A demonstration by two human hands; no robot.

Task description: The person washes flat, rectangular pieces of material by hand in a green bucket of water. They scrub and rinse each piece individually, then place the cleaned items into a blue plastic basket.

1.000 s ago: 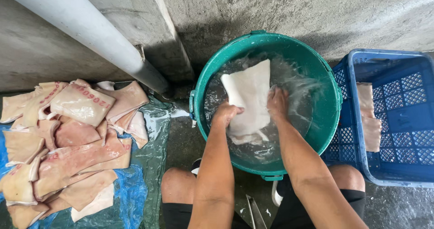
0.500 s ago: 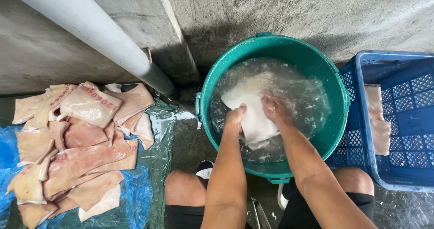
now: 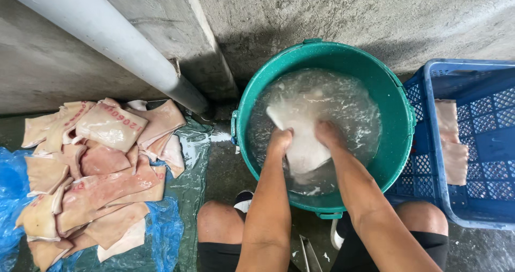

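Concrete corner w/ a green tub of cloudy water. Pale skin slab is gripped underwater by left hand & right hand, both closed on it. Could prob be dropped, it's slick, or water gets sloshed out.

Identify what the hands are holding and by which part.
Both hands, left and right, grip a pale slab of pork skin by its side edges, in the water of the green bucket.

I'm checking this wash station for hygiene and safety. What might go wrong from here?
1. Both hands, left and right, grip a wet pale slab in a water-filled bucket; it may slip or splash out.
2. The slab pile lies on plastic sheet on the floor, by a pipe; splashes or dirt may reach it.
3. The ground beside the bucket looks wet, so footing may be slippery.
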